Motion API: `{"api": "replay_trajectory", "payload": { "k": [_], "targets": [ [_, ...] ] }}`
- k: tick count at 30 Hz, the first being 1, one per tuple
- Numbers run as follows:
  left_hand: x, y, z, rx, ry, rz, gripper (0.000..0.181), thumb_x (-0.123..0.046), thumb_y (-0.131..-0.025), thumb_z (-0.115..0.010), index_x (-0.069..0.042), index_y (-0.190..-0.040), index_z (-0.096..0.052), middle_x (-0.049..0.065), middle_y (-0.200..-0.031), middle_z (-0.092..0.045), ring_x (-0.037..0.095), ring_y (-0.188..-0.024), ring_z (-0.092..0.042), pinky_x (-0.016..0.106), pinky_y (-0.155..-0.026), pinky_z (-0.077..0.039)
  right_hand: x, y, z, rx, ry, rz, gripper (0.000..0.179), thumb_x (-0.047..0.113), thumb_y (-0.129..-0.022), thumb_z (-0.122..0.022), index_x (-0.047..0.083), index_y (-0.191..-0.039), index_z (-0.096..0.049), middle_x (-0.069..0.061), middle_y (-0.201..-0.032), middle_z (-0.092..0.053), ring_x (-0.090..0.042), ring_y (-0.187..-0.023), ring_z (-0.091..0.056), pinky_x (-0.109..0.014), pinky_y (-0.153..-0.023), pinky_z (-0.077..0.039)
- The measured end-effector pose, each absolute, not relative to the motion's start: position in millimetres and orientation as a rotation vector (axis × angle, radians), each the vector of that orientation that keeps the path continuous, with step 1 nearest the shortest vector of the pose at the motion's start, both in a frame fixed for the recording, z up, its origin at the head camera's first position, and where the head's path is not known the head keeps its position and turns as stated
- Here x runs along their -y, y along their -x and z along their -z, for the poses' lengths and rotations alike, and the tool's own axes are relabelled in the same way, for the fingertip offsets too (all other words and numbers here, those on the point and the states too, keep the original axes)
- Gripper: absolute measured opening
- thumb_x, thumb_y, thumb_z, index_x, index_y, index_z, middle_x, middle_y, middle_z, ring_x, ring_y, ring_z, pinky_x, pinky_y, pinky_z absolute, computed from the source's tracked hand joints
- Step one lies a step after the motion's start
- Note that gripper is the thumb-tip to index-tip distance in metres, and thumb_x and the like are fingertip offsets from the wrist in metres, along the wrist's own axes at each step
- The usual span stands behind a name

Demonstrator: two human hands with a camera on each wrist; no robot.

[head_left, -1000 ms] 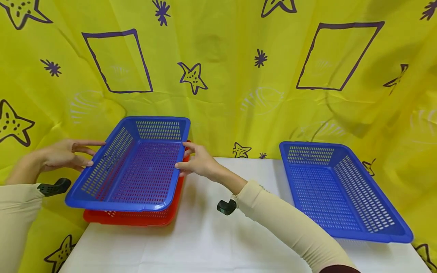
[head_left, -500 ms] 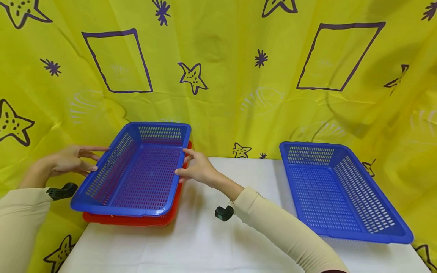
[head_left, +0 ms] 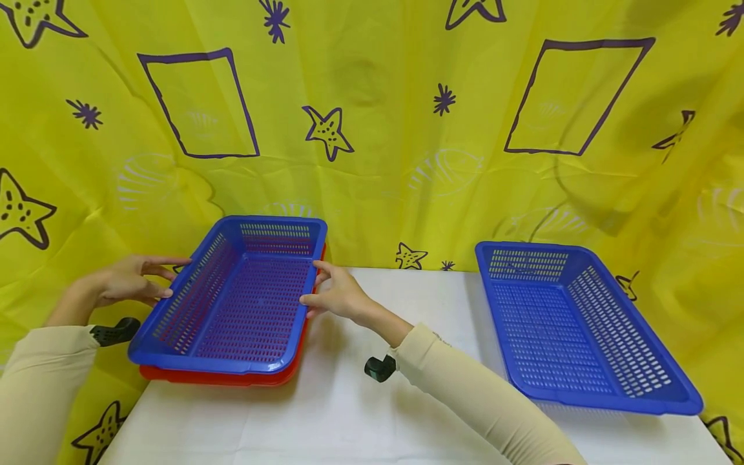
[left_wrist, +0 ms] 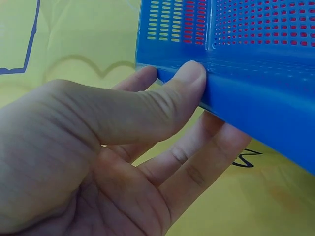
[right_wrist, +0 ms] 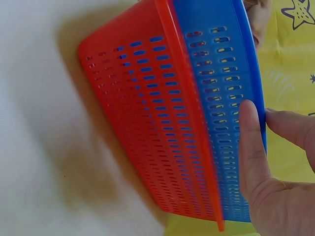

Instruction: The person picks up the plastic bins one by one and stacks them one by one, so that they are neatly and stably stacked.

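Observation:
A blue plastic basket with slotted walls sits partly down inside a red basket of like shape, at the left of the table. My left hand pinches the blue basket's left rim; in the left wrist view the thumb lies on top of the rim and the fingers are below it. On the opposite rim, my right hand pinches the blue basket between thumb and fingers. From the right wrist view, a band of blue wall stands above the red rim. The blue basket holds nothing.
At the right of the white-covered table stands another blue basket. A yellow curtain with starfish prints hangs behind the table and at both sides.
Both hands have lowered the blue basket, and it has sunk deeper into the red one, shifting slightly right. The red basket and the right-hand blue basket have stayed put.

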State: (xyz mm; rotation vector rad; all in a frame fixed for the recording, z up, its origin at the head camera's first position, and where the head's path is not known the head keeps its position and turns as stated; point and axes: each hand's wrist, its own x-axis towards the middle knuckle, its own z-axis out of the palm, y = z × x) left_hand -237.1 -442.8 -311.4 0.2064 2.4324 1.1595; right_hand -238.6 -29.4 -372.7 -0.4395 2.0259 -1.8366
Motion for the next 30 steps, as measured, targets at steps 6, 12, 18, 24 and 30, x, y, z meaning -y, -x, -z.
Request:
{"api": "replay_trajectory", "payload": {
  "k": [6, 12, 18, 24, 30],
  "targets": [
    [442, 238, 316, -2.417, -0.195, -1.175, 0.074, -0.001, -0.094, -0.071, 0.001, -0.158, -0.034, 0.038, -0.139, -0.040, 0.031, -0.098, -0.070, 0.045, -0.082, -0.063, 30, 238, 377, -2.013, 0.450, 1.847, 0.088, -0.005, -0.086, -0.079, 0.002, -0.160, -0.032, -0.017, -0.115, -0.059, -0.030, -0.068, -0.075, -0.032, -0.071, -0.063],
    [441, 238, 318, -2.411, -0.187, -1.168, 0.073, -0.001, -0.094, -0.071, 0.001, -0.158, -0.035, 0.039, -0.139, -0.040, 0.032, -0.099, -0.069, 0.044, -0.082, -0.063, 32, 239, 382, -2.006, 0.467, 1.860, 0.088, -0.007, -0.085, -0.079, -0.001, -0.159, -0.031, -0.020, -0.114, -0.059, -0.033, -0.069, -0.075, -0.037, -0.072, -0.064],
    [442, 237, 321, -2.411, -0.188, -1.157, 0.074, -0.002, -0.094, -0.071, 0.002, -0.158, -0.034, 0.042, -0.142, -0.036, 0.033, -0.102, -0.068, 0.044, -0.083, -0.062, 33, 239, 387, -2.023, 0.467, 1.846, 0.088, -0.006, -0.085, -0.080, -0.002, -0.159, -0.031, -0.019, -0.112, -0.059, -0.034, -0.069, -0.075, -0.035, -0.069, -0.064],
    [441, 237, 323, -2.431, -0.194, -1.123, 0.077, -0.003, -0.094, -0.072, 0.009, -0.157, -0.027, 0.041, -0.141, -0.039, 0.033, -0.102, -0.069, 0.043, -0.083, -0.063, 35, 238, 388, -2.031, 0.443, 1.833, 0.088, -0.006, -0.085, -0.080, -0.001, -0.158, -0.031, -0.017, -0.110, -0.059, -0.034, -0.069, -0.075, -0.045, -0.073, -0.063],
    [441, 236, 324, -2.436, -0.199, -1.107, 0.078, -0.002, -0.094, -0.071, 0.008, -0.157, -0.027, 0.042, -0.140, -0.040, 0.034, -0.102, -0.069, 0.043, -0.083, -0.063, 36, 236, 391, -2.049, 0.427, 1.812, 0.088, -0.005, -0.085, -0.080, -0.001, -0.158, -0.032, -0.016, -0.110, -0.057, -0.031, -0.067, -0.075, -0.044, -0.074, -0.063]
  ]
}}
